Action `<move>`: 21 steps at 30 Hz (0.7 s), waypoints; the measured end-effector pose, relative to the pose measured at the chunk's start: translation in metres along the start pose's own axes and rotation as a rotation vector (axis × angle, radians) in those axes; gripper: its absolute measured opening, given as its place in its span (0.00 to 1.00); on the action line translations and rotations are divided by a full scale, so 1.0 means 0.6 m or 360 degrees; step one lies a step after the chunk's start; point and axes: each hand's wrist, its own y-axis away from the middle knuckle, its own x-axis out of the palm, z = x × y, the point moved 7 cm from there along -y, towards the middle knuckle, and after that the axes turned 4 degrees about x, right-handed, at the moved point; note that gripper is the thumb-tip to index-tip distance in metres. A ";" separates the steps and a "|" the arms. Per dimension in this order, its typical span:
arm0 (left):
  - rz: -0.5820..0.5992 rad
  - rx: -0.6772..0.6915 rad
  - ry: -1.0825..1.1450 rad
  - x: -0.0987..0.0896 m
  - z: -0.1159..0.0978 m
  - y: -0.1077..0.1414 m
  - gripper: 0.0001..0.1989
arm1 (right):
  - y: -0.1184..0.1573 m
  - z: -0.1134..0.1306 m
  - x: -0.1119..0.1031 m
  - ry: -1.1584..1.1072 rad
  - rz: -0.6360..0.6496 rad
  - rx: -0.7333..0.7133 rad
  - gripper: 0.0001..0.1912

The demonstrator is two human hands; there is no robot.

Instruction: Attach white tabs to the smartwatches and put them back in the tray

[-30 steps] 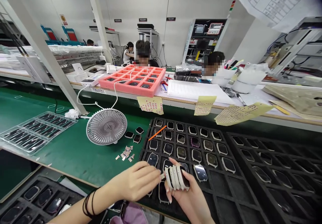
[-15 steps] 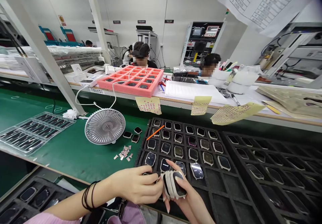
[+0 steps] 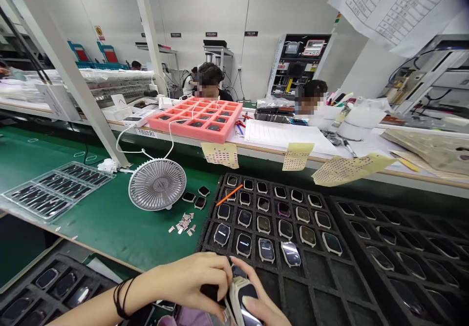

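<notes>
White-rimmed smartwatches (image 3: 242, 299) sit gripped in the right hand (image 3: 261, 311).

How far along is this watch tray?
Done: the far rows of the black foam tray hold smartwatches, face up. In hand: the right hand grips a white-edged watch, with the left hand close beside it. Left: the tray's near compartments, which show bare foam.
</notes>
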 end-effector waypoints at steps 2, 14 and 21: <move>-0.0026 -0.0053 0.0078 0.006 0.007 0.008 0.10 | 0.002 -0.007 -0.001 0.0004 -0.0018 -0.0031 0.37; -0.0037 -0.0124 -0.0146 0.010 0.038 0.026 0.12 | -0.023 -0.039 0.003 -0.0229 -0.0091 -0.0009 0.41; -0.0568 -0.1192 -0.0479 -0.043 0.168 0.132 0.09 | -0.027 -0.011 0.017 -0.0318 -0.0155 -0.0138 0.42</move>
